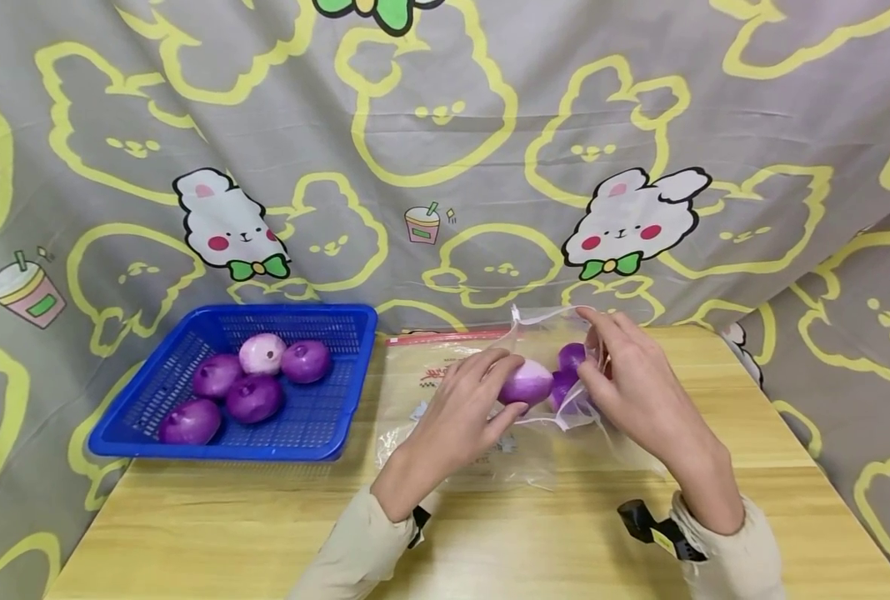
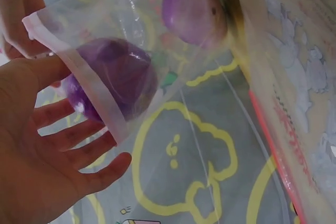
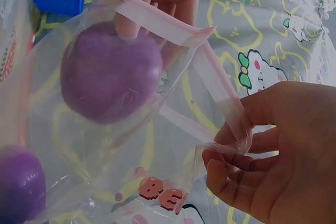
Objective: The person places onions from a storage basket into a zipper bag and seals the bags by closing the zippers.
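Note:
My left hand (image 1: pixel 466 402) grips a purple onion (image 1: pixel 529 383) at the mouth of a clear zip bag (image 3: pixel 118 150). In the right wrist view, the left thumb lies over the onion's top, with fingers behind the bag's white rim. My right hand (image 1: pixel 640 387) pinches the rim on the right side and holds the mouth spread apart. Deeper inside the bag are more purple onions (image 1: pixel 571 357), partly hidden by the film and the right hand. The left wrist view shows the held onion (image 2: pixel 113 80) partly past the rim, and a paler onion (image 2: pixel 191 11) beyond it.
A blue plastic basket (image 1: pixel 287 451) with several purple onions (image 1: pixel 256 398) stands on the left of the wooden table (image 1: pixel 535 550). Flat on the table, partly under the left hand, lies another clear bag (image 1: pixel 407 375) with a red zip strip. A patterned grey curtain (image 1: pixel 445 192) hangs behind.

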A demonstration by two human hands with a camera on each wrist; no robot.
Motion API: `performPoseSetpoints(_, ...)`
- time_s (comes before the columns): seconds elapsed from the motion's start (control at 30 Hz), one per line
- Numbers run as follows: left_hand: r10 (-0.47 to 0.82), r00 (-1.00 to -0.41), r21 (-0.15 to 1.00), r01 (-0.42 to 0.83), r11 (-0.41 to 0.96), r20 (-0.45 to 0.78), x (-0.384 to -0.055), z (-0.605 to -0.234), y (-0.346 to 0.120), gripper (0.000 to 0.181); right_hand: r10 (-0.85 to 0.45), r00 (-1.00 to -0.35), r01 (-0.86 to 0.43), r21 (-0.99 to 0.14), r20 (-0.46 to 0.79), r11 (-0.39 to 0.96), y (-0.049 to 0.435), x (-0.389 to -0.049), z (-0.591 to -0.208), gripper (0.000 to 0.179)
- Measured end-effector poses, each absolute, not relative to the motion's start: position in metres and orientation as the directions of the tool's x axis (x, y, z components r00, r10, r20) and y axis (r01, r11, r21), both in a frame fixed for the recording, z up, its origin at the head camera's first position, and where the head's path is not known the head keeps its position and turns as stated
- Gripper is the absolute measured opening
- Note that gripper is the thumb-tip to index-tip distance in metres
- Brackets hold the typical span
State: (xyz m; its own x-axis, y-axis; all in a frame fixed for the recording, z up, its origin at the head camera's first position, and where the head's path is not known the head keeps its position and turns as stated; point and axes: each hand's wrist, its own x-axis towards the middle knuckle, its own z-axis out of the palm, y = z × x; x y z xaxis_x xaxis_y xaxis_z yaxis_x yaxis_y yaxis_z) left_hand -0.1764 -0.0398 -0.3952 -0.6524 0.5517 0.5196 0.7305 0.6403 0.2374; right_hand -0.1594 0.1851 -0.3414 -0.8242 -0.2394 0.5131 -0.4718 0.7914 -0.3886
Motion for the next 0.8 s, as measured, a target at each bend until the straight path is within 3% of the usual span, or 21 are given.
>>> performPoseSetpoints(0.33, 0.572, -0.628, 0.204, 0.747, 0.632, 0.528, -0.18, -0.398, -0.047, 0.059, -0.229, -0.809, -0.486, -0.397, 0.541, 0.779, 0.182, -0.162, -0.344, 0.058)
performPoseSetpoints(0.8, 0.616, -0.601, 0.199, 0.779, 0.595, 0.51, -0.178, -0.401, -0.056, 0.038, -0.239, -0.818, -0.479, -0.39, 0.524, 0.786, 0.176, -0.164, -0.347, 0.056)
